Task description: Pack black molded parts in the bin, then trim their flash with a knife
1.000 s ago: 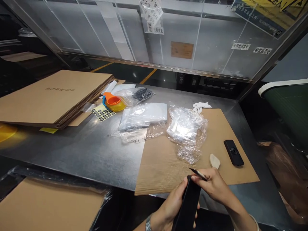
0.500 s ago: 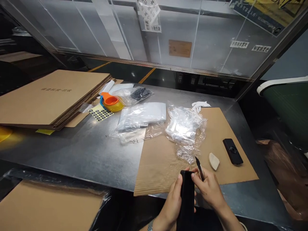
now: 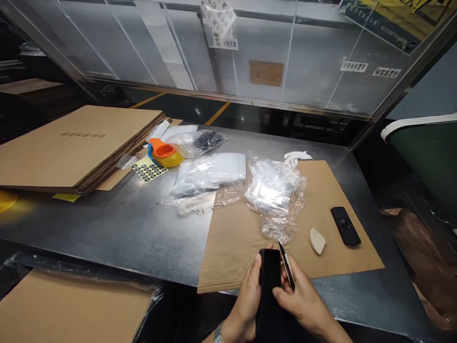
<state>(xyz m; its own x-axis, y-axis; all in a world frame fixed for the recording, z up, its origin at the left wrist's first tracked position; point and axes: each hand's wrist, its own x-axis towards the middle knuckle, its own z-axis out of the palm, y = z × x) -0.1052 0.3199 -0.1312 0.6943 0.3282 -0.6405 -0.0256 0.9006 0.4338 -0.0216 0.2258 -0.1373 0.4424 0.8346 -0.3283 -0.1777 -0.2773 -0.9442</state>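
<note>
A long black case-like object (image 3: 269,286) is upright in front of me at the table's near edge. My left hand (image 3: 247,300) is closed round its left side, thumb along the edge. My right hand (image 3: 300,297) holds a slim tweezer-like tool (image 3: 286,267), dark tip pointing up and left, with the thumb against the object's right side. Just beyond lies a brown cardboard sheet (image 3: 232,247). On it rest a pale wedge-shaped pad (image 3: 317,241), a black rectangular device (image 3: 345,226) with a round part, and crumpled clear plastic bags (image 3: 274,186).
Stacked flat cardboard (image 3: 82,143) covers the table's left. Near it are tape rolls (image 3: 166,153), a sticker sheet (image 3: 148,169) and a bagged dark item (image 3: 207,139). White gloves (image 3: 298,156) lie at the back. Another cardboard piece (image 3: 74,305) is at lower left.
The black object and my left hand have shifted slightly left. My right hand has moved lower along the object's right side, and the tool's tip has moved left and slightly down.
</note>
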